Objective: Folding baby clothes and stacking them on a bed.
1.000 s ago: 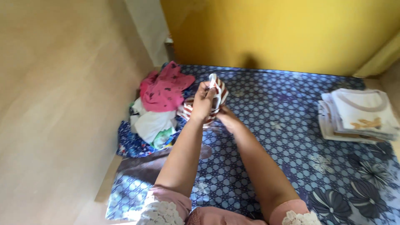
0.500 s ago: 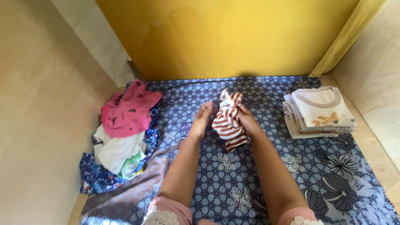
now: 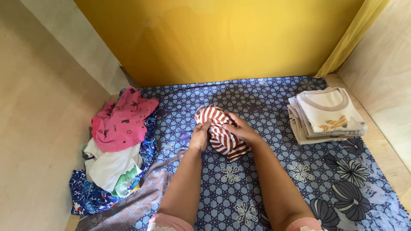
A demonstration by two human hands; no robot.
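Head view: blue patterned sheet point(image 3: 274, 171) w/ yellow wall point(image 3: 214, 38) behind.

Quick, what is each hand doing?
Left hand: closed on the striped cloth.
Right hand: pressing on the same striped cloth.

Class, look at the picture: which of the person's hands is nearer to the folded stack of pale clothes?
Right. The right hand rests on the striped garment, on the side toward the folded stack; the left hand grips the garment's far side.
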